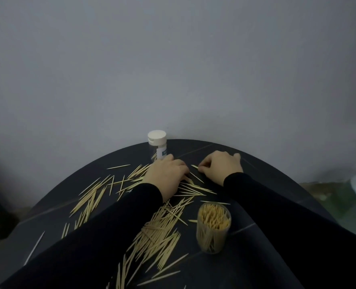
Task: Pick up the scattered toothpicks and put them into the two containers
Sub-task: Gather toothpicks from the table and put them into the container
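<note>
Two hands gather toothpicks on a dark table.

The left hand [166, 174], at the frame's centre, lies palm down over the scattered toothpicks [152, 230], fingers curved onto them; whether it grips any I cannot tell. Just right of it, the right hand [219, 166] pinches a single toothpick [194, 166] between thumb and fingertips. The loose sticks spread from centre left down to the bottom edge. An open clear container [213, 228], packed with upright toothpicks, stands lower right of centre. A white-capped container [157, 145] stands upright at the table's [267, 180] far edge, just above the left hand.
</note>
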Motion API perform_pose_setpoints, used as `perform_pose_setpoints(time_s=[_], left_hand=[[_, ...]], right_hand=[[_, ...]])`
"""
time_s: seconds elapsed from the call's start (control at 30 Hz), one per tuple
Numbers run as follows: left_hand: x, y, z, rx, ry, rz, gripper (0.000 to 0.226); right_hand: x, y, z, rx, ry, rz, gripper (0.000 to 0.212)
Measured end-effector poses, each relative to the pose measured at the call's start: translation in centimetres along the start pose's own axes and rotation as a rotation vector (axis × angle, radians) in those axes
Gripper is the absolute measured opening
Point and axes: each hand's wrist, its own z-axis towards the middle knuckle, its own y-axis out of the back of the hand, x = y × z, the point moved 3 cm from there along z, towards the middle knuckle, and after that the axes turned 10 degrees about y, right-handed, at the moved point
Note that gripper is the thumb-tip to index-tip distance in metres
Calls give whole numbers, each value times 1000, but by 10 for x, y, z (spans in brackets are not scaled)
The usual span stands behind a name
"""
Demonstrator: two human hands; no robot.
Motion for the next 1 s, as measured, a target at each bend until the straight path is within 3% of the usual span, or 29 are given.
perform_pose_setpoints(time_s=[0.1,0.17,0.4,0.57,1.0], left_hand=[[-10,5,-6,133,-25,27,54],[-15,10,-9,193,-21,66,52],[-20,22,-31,198,85,74,34],[-20,27,-55,235,104,22,43],[-22,26,-64,133,179,-48,28]], right_hand=[[1,4,-14,36,33,2,17],[4,9,-25,77,52,-6,17],[7,22,-59,168,97,-31,21],[12,26,-78,290,127,-13,36],[24,17,-84,155,199,-178,20]])
